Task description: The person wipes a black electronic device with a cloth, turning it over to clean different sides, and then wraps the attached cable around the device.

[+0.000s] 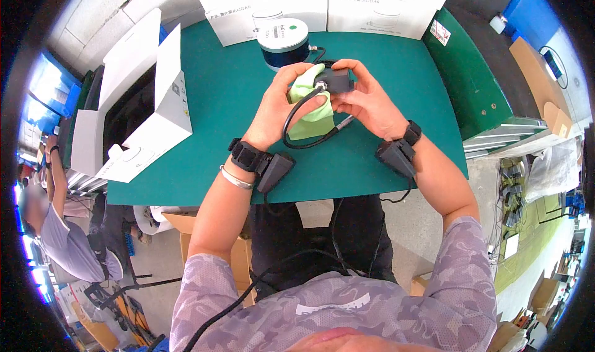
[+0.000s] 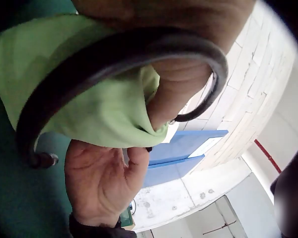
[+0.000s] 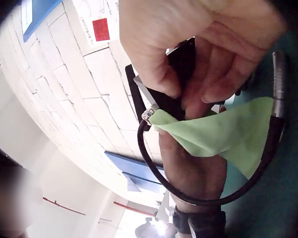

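Observation:
Above the table, my left hand [image 1: 273, 111] grips a light green cloth [image 1: 317, 127] against a small black box [image 1: 338, 81]. The fingers of my right hand [image 1: 377, 106] pinch the same box from the other side. A thick black cable [image 1: 287, 129] leaves a metal connector on the box and loops down to a silver end [image 1: 344, 122] below the cloth. In the right wrist view the cloth [image 3: 223, 131] hangs beside the box, with the cable [image 3: 188, 198] curving round it. The left wrist view shows the cloth [image 2: 104, 109] bunched under my left thumb.
Behind my hands a round white-topped sensor [image 1: 283, 35] stands on the green table [image 1: 217, 104]. White printed cartons [image 1: 384, 11] line the back. An opened white box [image 1: 167, 116] sits at left, a green metal case [image 1: 471, 73] at right. Another person [image 1: 68, 234] is at far left.

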{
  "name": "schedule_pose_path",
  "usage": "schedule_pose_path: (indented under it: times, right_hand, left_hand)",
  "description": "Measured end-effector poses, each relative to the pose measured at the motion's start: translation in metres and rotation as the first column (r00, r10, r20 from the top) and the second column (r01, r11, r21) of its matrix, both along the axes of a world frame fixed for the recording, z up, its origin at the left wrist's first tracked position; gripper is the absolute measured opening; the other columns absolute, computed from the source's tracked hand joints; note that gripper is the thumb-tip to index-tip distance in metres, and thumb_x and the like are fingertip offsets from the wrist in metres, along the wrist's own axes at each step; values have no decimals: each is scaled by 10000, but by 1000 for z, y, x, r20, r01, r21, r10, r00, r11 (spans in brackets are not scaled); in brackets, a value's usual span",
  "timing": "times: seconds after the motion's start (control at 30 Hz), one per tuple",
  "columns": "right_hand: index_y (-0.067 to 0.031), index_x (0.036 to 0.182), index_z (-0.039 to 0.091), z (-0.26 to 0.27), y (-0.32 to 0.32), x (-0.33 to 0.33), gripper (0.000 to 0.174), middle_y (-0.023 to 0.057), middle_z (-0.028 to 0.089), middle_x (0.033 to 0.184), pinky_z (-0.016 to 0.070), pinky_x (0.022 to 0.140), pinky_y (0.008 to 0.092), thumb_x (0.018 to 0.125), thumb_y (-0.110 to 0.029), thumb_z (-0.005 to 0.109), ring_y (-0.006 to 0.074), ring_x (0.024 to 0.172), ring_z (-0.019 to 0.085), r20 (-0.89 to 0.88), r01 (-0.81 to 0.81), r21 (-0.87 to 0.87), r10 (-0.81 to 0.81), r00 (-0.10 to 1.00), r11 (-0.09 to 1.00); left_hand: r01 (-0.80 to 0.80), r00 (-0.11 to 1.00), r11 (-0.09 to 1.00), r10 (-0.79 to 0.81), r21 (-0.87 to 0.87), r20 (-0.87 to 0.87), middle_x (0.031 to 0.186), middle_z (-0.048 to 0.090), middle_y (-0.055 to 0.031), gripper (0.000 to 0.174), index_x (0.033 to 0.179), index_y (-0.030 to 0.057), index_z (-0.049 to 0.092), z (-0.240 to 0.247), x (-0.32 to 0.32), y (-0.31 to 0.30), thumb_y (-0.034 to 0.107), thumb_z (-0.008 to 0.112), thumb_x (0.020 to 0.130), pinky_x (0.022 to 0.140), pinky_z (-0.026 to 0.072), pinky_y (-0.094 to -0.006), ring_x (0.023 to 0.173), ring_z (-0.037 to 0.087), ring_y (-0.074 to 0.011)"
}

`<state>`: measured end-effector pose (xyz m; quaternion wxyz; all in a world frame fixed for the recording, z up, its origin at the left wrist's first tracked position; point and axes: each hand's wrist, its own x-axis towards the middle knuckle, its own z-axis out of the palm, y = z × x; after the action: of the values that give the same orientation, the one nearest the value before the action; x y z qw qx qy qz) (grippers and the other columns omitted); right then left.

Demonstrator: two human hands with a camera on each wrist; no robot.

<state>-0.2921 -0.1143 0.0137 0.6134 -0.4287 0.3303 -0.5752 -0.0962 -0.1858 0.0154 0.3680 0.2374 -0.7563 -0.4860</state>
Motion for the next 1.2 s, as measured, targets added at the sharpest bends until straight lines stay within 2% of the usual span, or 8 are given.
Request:
schedule_pose_path:
  times: [0.17, 0.53, 0.93, 1.0, 1.2]
  right_hand:
    - [-125, 1261, 397, -1, 0, 1, 437, 82, 604, 1045, 533, 777, 281, 879, -50, 595, 159, 870, 640, -52, -6, -37, 4, 999, 999]
    - [-114, 1251, 404, 0, 1, 3, 436, 78, 592, 1044, 529, 751, 272, 868, -49, 602, 150, 857, 630, -50, -8, -30, 6, 999, 1000]
    - [-122, 1273, 409, -1, 1, 3, 443, 57, 596, 1059, 525, 772, 280, 877, -72, 602, 137, 867, 621, -128, -28, 23, 31, 991, 999]
    - [-122, 1305, 399, -1, 2, 3, 450, 45, 542, 1166, 526, 796, 294, 887, -84, 561, 137, 938, 604, -203, -41, -15, 37, 978, 999]
    - [-121, 1320, 385, 2, 3, 1, 468, 58, 547, 1150, 526, 775, 282, 892, -115, 575, 135, 913, 608, -212, -64, -14, 60, 976, 998]
  left_hand:
    - [29, 999, 999, -29, -28, 14, 1223, 504, -115, 527, 1244, 52, 517, 6, -1, 4, 228, 743, 802, 1000, 394, -346, 1171, 494, -243]
    - [203, 978, 968, -194, 148, -73, 1210, 518, -76, 586, 1344, 45, 382, 11, -1, 10, 211, 685, 871, 945, 427, -294, 1125, 495, -148]
    - [181, 983, 972, -175, 150, -52, 1172, 546, -60, 559, 1313, 34, 427, 7, -2, 7, 218, 697, 860, 920, 444, -292, 1088, 518, -135]
    - [178, 983, 970, -169, 164, -64, 1157, 556, -58, 553, 1306, 34, 436, 8, -2, 8, 222, 699, 857, 912, 447, -291, 1076, 524, -134]
    - [139, 990, 978, -132, 153, -57, 1109, 582, -51, 527, 1277, 34, 472, 15, -1, 12, 231, 707, 849, 888, 453, -282, 1036, 537, -124]
